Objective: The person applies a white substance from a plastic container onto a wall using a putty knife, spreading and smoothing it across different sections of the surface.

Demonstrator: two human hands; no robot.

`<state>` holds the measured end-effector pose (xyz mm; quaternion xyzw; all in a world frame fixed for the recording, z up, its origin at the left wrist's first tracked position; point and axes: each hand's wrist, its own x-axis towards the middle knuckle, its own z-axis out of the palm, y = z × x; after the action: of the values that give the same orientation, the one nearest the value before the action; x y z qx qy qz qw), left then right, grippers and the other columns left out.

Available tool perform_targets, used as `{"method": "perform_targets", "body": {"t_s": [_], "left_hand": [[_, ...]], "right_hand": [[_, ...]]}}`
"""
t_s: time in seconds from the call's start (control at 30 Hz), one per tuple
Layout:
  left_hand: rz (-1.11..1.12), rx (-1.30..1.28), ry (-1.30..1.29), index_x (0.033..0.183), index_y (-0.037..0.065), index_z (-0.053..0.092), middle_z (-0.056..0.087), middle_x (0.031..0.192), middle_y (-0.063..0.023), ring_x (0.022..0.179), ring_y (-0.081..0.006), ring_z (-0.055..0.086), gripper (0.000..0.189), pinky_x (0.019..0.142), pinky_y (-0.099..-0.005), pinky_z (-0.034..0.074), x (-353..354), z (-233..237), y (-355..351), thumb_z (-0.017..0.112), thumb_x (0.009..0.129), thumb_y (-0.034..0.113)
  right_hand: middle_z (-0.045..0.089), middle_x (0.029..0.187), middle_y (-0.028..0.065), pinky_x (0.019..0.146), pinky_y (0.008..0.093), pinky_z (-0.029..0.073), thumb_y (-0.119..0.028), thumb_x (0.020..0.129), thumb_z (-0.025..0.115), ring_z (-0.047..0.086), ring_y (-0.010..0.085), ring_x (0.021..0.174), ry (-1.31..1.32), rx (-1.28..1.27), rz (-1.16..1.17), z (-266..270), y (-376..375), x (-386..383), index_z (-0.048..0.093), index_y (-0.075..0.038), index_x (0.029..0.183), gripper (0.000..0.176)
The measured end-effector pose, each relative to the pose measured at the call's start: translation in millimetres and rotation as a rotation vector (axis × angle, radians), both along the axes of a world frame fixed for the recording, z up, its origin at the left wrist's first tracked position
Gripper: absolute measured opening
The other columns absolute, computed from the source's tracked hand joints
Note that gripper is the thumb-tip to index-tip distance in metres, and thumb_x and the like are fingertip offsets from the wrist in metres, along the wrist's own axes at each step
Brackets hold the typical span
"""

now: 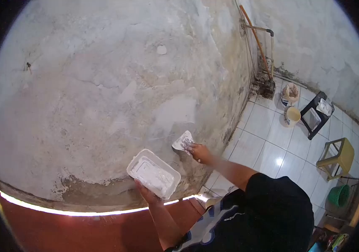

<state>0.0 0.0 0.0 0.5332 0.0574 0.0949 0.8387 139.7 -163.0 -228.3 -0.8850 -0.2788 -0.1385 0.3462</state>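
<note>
My left hand (147, 194) is closed on the near side of a white plastic tub (175, 181), its inside coated with white putty (153, 174). In my right hand (200, 153) is a flat scraper (182, 141) smeared with putty, its blade right at the wall (91, 105). The fingers curl around the near end of the scraper, so that end is hidden. Pale filled patches (175, 112) show on the rough grey wall just above the scraper.
White floor tiles (255, 143) lie to the right. On them stand two buckets (292, 116), a black stool (320, 115) with a whitish item on top, a yellow-green stool (338, 157) and a green basket (338, 195). Pipes (255, 42) run up the corner.
</note>
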Motion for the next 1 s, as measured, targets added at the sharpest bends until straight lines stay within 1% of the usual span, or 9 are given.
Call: {"method": "perform_targets", "body": {"t_s": [0.07, 0.17, 0.23, 0.4, 0.47, 0.53, 0.87, 0.93, 1.0], "left_hand": [[0.015, 0.021, -0.019, 0.145, 0.015, 0.023, 0.031, 0.144, -0.0115, 0.129, -0.0335, 0.036, 0.076, 0.104, -0.0515, 0.035, 3.4, 8.8, -7.1, 0.037, 0.089, 0.063], [-0.037, -0.098, -0.022, 0.145, 0.013, 0.023, 0.031, 0.144, -0.0121, 0.129, -0.0332, 0.036, 0.074, 0.104, -0.0520, 0.035, -2.5, -16.0, -16.7, 0.037, 0.090, 0.062], [-0.010, -0.101, -0.026, 0.145, 0.013, 0.023, 0.031, 0.144, -0.0125, 0.128, -0.0335, 0.037, 0.074, 0.103, -0.0520, 0.037, -4.6, -17.4, -21.6, 0.037, 0.090, 0.061], [0.123, -0.034, 0.000, 0.144, 0.013, 0.024, 0.035, 0.141, -0.0132, 0.125, -0.0341, 0.041, 0.075, 0.099, -0.0514, 0.042, -16.4, -26.1, -4.8, 0.040, 0.090, 0.062], [0.084, -0.159, -0.045, 0.144, 0.014, 0.026, 0.036, 0.142, -0.0107, 0.127, -0.0326, 0.040, 0.073, 0.102, -0.0495, 0.039, -19.5, -28.1, -0.7, 0.045, 0.089, 0.058], [0.131, -0.142, -0.013, 0.144, 0.014, 0.027, 0.036, 0.142, -0.0107, 0.127, -0.0326, 0.040, 0.072, 0.102, -0.0496, 0.039, -21.7, -17.2, -9.0, 0.045, 0.089, 0.058], [0.064, -0.048, 0.019, 0.143, 0.014, 0.027, 0.037, 0.139, -0.0121, 0.122, -0.0318, 0.043, 0.075, 0.098, -0.0486, 0.043, 1.0, -15.5, -31.6, 0.044, 0.088, 0.062], [0.075, -0.077, 0.020, 0.143, 0.014, 0.027, 0.037, 0.139, -0.0121, 0.122, -0.0318, 0.043, 0.075, 0.097, -0.0484, 0.044, -0.6, -19.5, -29.1, 0.044, 0.088, 0.062], [0.093, -0.103, 0.024, 0.143, 0.014, 0.027, 0.037, 0.139, -0.0121, 0.122, -0.0318, 0.043, 0.075, 0.097, -0.0481, 0.044, -5.4, -26.9, -21.3, 0.044, 0.088, 0.062]], "right_hand": [[0.065, 0.105, 0.0102, 0.076, 0.0382, 0.052, -0.003, 0.075, 0.057, 0.063, 0.0299, 0.094, 0.006, 0.084, 0.016, 5.3, -16.6, 9.9, 0.064, -0.009, 0.100, 0.026], [0.065, 0.090, 0.0167, 0.067, 0.0423, 0.048, -0.002, 0.076, 0.054, 0.062, 0.0361, 0.086, 0.392, 0.010, -0.217, 8.8, -77.8, 22.2, 0.064, -0.005, 0.086, 0.015], [0.059, 0.075, 0.0253, 0.062, 0.0450, 0.046, -0.005, 0.077, 0.056, 0.061, 0.0388, 0.072, 0.118, 0.241, -0.414, -0.8, -94.4, 47.6, 0.061, 0.004, 0.086, 0.014], [0.057, 0.073, 0.0273, 0.061, 0.0484, 0.043, -0.008, 0.077, 0.057, 0.058, 0.0412, 0.069, 0.201, 0.760, -0.664, -52.9, -47.1, 141.3, 0.056, 0.006, 0.069, 0.016], [0.060, 0.077, 0.0224, 0.058, 0.0449, 0.045, -0.002, 0.073, 0.053, 0.058, 0.0393, 0.068, -0.144, 0.641, -0.479, -12.5, 0.7, 97.1, 0.061, 0.002, 0.096, 0.025], [0.061, 0.081, 0.0231, 0.061, 0.0459, 0.047, -0.004, 0.071, 0.057, 0.059, 0.0393, 0.071, 0.100, 0.323, -0.354, 20.0, 21.0, 49.3, 0.059, 0.001, 0.109, 0.039], [0.066, 0.089, 0.0197, 0.071, 0.0454, 0.051, -0.005, 0.074, 0.056, 0.063, 0.0368, 0.082, 0.413, -0.121, -0.161, 0.9, -86.5, 32.4, 0.068, -0.008, 0.097, 0.026], [0.063, 0.073, 0.0204, 0.062, 0.0451, 0.048, -0.006, 0.075, 0.057, 0.062, 0.0386, 0.070, 0.020, 0.603, -0.394, -13.5, -98.4, 47.5, 0.067, -0.002, 0.083, 0.014], [0.061, 0.073, 0.0228, 0.062, 0.0462, 0.046, -0.009, 0.075, 0.058, 0.059, 0.0413, 0.069, 0.170, 0.656, -0.540, -36.1, -99.4, 74.7, 0.063, 0.002, 0.080, 0.013]]}}
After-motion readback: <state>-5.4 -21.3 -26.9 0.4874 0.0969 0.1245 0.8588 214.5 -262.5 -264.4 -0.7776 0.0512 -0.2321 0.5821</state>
